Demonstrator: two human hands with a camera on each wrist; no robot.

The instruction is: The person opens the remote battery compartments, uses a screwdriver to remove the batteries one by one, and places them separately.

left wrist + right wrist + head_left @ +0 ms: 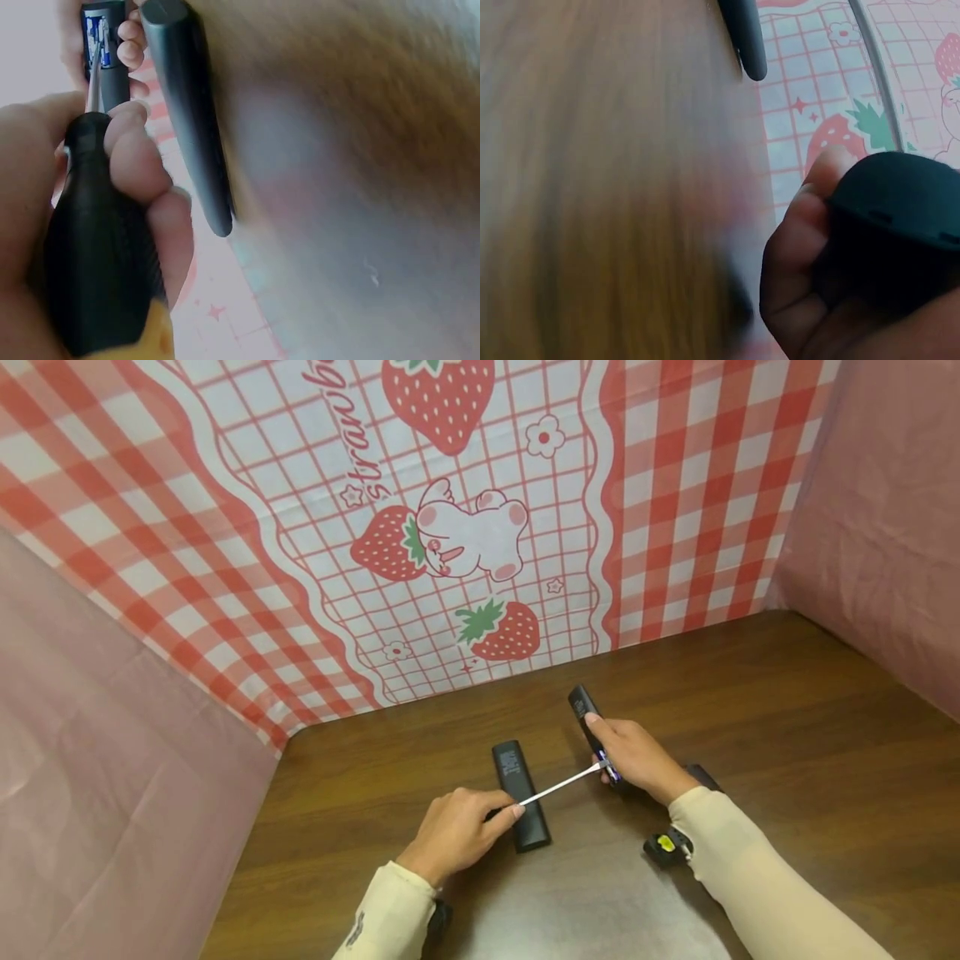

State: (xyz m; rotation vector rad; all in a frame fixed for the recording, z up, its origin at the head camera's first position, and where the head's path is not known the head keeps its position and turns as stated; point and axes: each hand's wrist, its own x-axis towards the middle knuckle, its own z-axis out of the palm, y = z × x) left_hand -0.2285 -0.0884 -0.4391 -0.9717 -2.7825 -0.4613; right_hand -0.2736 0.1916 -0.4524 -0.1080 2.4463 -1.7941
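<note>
Black slim device (582, 705), remote-like in shape: held clear of the table in right hand (637, 756), ahead and to the right of left hand (461, 831), far end jutting past the right thumb.

Beyond both hands, strawberry-print cloth (292, 468) with red-and-white checked borders, hung upright. Under both hands, brown wood-grain table (750, 710). Out to either side of the hands, plain pink side cloths (120, 793). Running back from the wrists, cream sleeves (765, 868).

Right hand: closed around the device, thumb against its body. Left hand: curled firmly round the dark handle of a screwdriver (101, 240), yellow toward the butt; thin metal shaft bridging the gap between the hands, tip at the device beside the right fingertips.

Flat on the table between the hands, close by the left fingertips, second black device (516, 777); fine pale print on upper face, screwdriver shaft passing above. Just behind right hand, at the wrist, black wrist unit (663, 847) with a yellow patch.

Smallest: blue-and-white parts (91, 31) in an opening of the held device, right by the right fingers. Perhaps batteries; too small in the left wrist view to be sure.
</note>
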